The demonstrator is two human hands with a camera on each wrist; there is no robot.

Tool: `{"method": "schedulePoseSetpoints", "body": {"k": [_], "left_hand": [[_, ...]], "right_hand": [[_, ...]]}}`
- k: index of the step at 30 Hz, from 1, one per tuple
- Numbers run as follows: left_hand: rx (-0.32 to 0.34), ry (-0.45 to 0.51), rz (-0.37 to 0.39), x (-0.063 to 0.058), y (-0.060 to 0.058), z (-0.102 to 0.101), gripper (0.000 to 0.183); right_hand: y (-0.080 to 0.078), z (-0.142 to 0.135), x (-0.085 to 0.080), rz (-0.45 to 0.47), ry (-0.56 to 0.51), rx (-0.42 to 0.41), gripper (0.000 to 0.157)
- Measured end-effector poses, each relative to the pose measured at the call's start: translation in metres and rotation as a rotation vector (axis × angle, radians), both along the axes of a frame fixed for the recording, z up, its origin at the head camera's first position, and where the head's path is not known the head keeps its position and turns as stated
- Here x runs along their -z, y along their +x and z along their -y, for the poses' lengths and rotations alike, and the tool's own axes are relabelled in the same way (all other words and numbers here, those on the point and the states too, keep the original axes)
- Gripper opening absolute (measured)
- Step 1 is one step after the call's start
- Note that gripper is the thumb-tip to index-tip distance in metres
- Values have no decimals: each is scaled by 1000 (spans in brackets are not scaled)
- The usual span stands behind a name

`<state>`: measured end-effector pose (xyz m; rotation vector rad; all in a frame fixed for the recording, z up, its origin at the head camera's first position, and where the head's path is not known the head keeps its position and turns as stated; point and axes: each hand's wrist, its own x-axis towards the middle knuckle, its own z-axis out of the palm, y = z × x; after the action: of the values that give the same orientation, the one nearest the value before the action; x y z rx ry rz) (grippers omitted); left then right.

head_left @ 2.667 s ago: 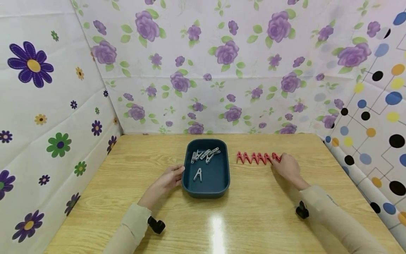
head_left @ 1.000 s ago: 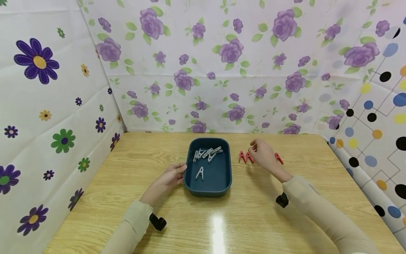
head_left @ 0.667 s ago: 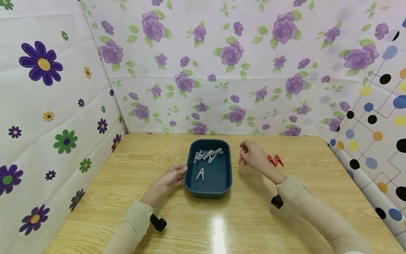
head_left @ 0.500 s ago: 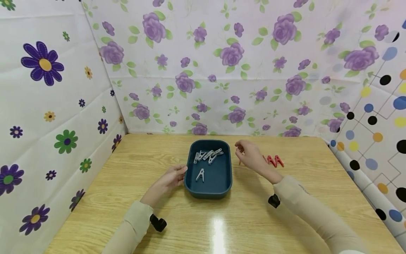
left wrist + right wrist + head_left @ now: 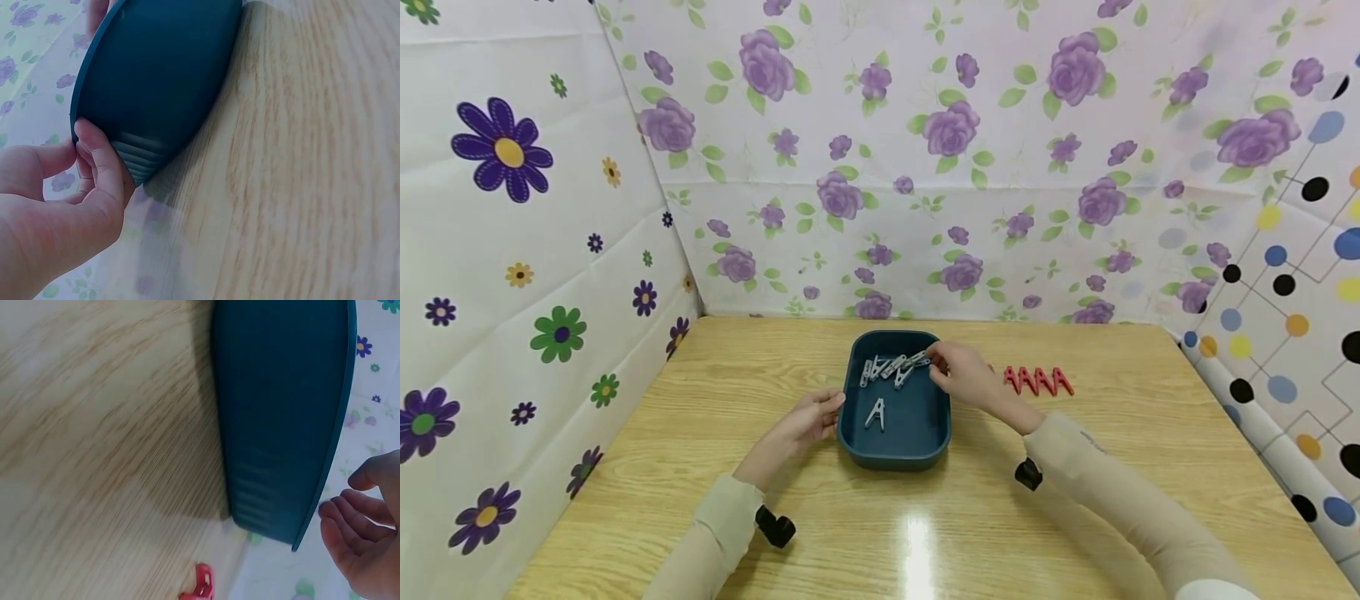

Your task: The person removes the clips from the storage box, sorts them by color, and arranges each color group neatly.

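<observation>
My left hand [image 5: 808,419] pinches the left rim of a dark blue plastic bin [image 5: 895,461]; in the left wrist view its thumb and fingers [image 5: 97,147] lie at the bin's edge. Inside the bin, several white clothespins [image 5: 892,367] lie loosely at the far end, and a single white clothespin [image 5: 881,416] lies nearer the middle. My right hand [image 5: 967,377] hovers over the bin's right rim, fingertips close to the white clothespins. Its fingers are loosely bent, thumb apart, with nothing between them in the right wrist view. Right of it, several red clothespins [image 5: 1059,377] form a row.
The bin stands on a light wood-grain table [image 5: 737,350]. Floral cloth [image 5: 955,225] hangs along the table's back edge, with patterned sheets on both sides. One red clothespin [image 5: 201,584] shows near the bin in the right wrist view.
My right hand has moved left from the far end of the red row to the bin's right rim, uncovering red clothespins behind it. My left hand keeps its place at the bin.
</observation>
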<state>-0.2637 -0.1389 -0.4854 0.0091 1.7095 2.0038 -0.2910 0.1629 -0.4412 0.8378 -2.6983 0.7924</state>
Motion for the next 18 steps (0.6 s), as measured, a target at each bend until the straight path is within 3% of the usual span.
{"method": "schedulePoseSetpoints", "body": {"k": [18], "left_hand": [[4, 23, 4, -4, 3, -1, 44]], "right_hand": [[7, 43, 3, 179, 144, -89, 17]]}}
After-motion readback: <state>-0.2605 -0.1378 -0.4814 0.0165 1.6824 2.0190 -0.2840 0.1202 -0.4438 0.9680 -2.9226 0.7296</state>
